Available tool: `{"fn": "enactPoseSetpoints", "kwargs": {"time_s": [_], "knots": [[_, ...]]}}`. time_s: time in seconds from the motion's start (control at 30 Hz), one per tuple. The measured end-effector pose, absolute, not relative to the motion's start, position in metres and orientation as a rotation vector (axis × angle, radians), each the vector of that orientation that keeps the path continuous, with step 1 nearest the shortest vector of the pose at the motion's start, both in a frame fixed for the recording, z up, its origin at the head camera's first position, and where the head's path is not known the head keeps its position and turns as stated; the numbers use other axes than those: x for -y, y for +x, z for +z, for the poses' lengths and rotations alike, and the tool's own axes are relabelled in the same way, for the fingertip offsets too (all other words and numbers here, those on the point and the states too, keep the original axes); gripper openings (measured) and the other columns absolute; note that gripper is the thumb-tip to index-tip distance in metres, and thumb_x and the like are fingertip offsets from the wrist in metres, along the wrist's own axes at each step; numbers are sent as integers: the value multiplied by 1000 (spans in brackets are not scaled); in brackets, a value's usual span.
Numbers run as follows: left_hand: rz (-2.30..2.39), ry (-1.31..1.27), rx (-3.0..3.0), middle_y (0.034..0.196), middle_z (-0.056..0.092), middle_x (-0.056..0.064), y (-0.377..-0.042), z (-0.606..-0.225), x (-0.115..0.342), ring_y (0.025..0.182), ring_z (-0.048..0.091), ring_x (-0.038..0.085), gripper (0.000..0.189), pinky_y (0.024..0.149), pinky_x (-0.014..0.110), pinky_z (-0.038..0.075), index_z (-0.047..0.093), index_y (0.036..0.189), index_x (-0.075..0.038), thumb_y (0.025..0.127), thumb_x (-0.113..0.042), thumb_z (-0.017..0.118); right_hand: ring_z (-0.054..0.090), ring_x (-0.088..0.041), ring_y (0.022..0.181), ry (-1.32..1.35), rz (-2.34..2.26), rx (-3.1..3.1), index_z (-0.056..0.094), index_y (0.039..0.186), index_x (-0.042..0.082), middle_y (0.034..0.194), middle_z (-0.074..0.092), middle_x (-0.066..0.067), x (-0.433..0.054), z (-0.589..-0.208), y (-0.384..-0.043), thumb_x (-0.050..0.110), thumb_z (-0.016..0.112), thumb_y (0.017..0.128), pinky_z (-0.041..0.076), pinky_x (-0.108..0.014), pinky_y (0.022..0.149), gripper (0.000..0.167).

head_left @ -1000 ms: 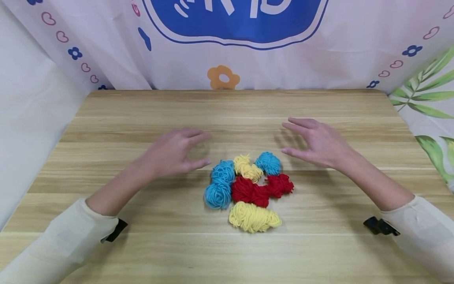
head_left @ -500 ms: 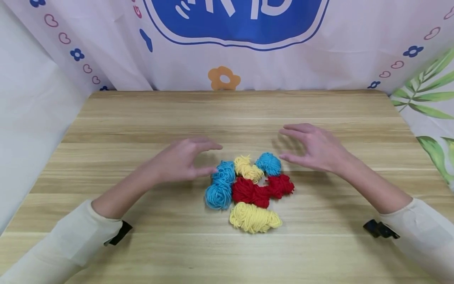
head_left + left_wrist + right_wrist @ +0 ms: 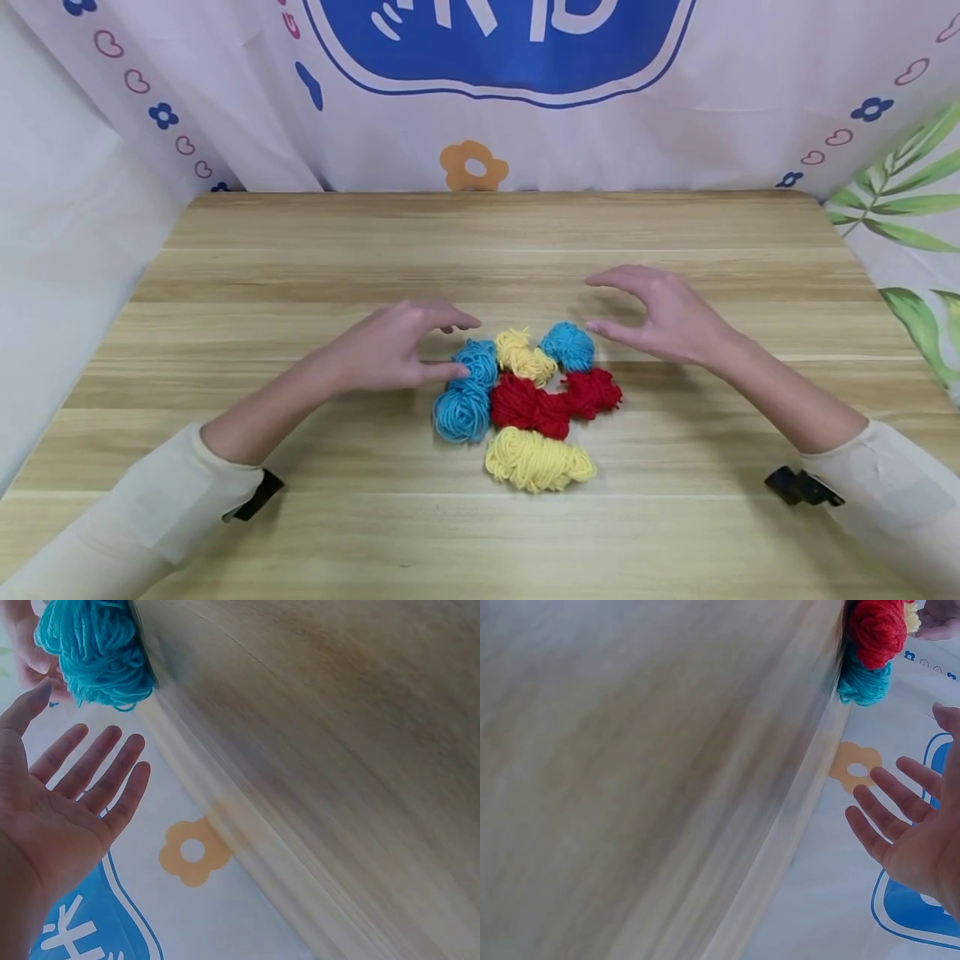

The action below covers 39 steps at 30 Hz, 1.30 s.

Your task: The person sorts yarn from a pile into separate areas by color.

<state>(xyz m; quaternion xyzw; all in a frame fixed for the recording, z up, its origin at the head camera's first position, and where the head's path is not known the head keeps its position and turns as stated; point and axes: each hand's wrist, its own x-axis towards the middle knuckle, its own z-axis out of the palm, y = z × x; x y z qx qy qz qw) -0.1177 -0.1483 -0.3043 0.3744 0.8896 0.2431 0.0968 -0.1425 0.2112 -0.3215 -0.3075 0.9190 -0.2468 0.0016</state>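
Note:
Several small yarn bundles lie grouped on the wooden table. A long blue yarn bundle (image 3: pixel 462 408) is at the group's left. My left hand (image 3: pixel 393 346) hovers beside it, fingers spread, its thumb tip over the bundle's upper part; whether it touches cannot be told. A smaller blue yarn bundle (image 3: pixel 567 346) is at the upper right. Close to its right side is my right hand (image 3: pixel 667 321), fingers spread and holding nothing. Between them lie a small yellow yarn bundle (image 3: pixel 525 358) and red yarn (image 3: pixel 528 406). A larger yellow yarn bundle (image 3: pixel 538 461) is nearest the front.
The wooden table (image 3: pixel 300 258) spreads out around the yarn. A white printed cloth (image 3: pixel 600 142) hangs behind its far edge, and a leaf-patterned cloth (image 3: pixel 911 204) is at the right. Dark straps (image 3: pixel 804 485) show at the sleeves.
My left hand has moved right, toward the long blue yarn bundle. The right hand has shifted slightly left and nearer the small blue one. The yarn bundles stay where they were.

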Motion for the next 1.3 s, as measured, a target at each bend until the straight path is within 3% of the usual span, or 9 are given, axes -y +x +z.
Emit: {"fn": "enactPoseSetpoints", "kwargs": {"time_s": [0.3,0.8,1.03,1.3], "knots": [[711,1107,-2605,131,70,8,-120,-306,145,111,69,24,54,94,45,58,68,134,-7,90,-36,82,65,-34,117,-954,-902,-2821,65,136,3,132,69,-16,-210,-325,-142,32,76,94,56,-53,94,52],[724,1175,-2522,123,73,7,-126,-305,139,102,70,19,48,90,39,59,72,127,-5,89,-30,85,68,-30,112,-1034,-919,-2801,70,128,0,125,73,-13,-207,-328,-146,27,79,92,58,-49,87,46],[736,1226,-2488,114,72,3,-125,-308,137,92,65,14,40,80,34,59,76,118,-6,86,-28,87,69,-28,109,-1052,-918,-2788,71,125,1,122,74,-12,-206,-331,-144,26,80,90,59,-48,85,43],[724,1231,-2464,115,68,4,-125,-309,136,90,62,13,43,76,32,58,75,118,-6,83,-25,90,69,-27,107,-1054,-908,-2787,72,125,2,120,74,-12,-206,-333,-144,26,81,90,60,-47,84,44]]}}
